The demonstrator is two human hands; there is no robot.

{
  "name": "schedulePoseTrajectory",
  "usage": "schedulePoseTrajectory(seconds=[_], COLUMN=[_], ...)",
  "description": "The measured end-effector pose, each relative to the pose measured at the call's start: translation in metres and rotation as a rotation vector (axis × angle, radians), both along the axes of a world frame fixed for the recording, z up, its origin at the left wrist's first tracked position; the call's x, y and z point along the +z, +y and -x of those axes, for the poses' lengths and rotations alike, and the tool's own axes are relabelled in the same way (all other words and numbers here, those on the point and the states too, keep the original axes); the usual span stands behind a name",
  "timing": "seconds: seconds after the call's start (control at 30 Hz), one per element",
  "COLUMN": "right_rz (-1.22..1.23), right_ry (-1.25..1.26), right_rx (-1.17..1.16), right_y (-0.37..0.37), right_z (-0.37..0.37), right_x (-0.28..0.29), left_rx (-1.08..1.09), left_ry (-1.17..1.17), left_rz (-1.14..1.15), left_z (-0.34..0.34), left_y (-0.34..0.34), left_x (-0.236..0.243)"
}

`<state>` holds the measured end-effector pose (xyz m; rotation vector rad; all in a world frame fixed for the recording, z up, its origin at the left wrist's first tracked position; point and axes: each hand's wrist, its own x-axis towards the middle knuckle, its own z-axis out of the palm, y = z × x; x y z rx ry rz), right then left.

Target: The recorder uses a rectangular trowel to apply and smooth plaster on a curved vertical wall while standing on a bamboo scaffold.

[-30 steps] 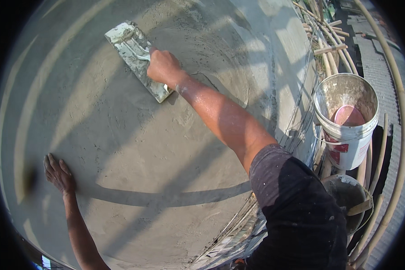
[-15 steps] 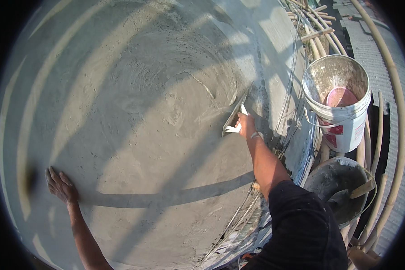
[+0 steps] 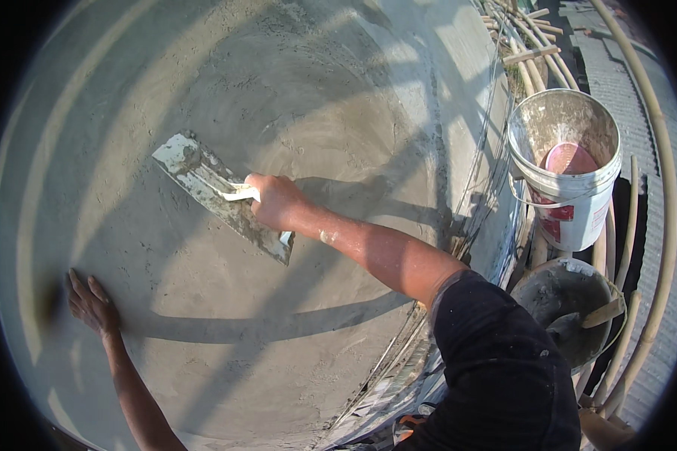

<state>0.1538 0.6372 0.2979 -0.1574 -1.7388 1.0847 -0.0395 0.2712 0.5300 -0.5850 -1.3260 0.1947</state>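
Since half a second ago the right hand (image 3: pixel 277 201) has swung the steel trowel (image 3: pixel 222 196) back from the wall's right edge to mid-surface, fingers clamped on its handle, blade flat against the wet plaster wall (image 3: pixel 226 83). The left hand (image 3: pixel 92 303) lies open-palmed on the plaster below-left. Around the trowel the coat looks spread but swirl-marked, so smoothing seems unfinished.

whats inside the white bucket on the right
The white bucket holds a pink scoop-like vessel low against its mortar-smeared inner wall. The bucket's bottom is hidden beneath it, so any water or mix there cannot be seen.
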Motion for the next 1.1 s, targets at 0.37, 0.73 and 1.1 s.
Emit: schedulePoseTrajectory(seconds=[0.37, 0.73, 1.1], right_rz=[-0.081, -0.197, -0.386], right_ry=[0.089, 0.084, -0.302], right_rx=[-0.624, -0.372, -0.149], right_y=[0.102, 0.048, 0.091], right_z=[-0.024, -0.035, -0.035], right_x=[0.002, -0.064, -0.044], left_rx=[-0.001, -0.021, -0.017], left_ry=[-0.004, -0.014, -0.007], left_rz=[-0.011, -0.006, 0.004], left_z=[-0.002, -0.002, -0.006], left_y=[0.008, -0.003, 0.005], left_x=[-0.001, 0.001, 0.001])
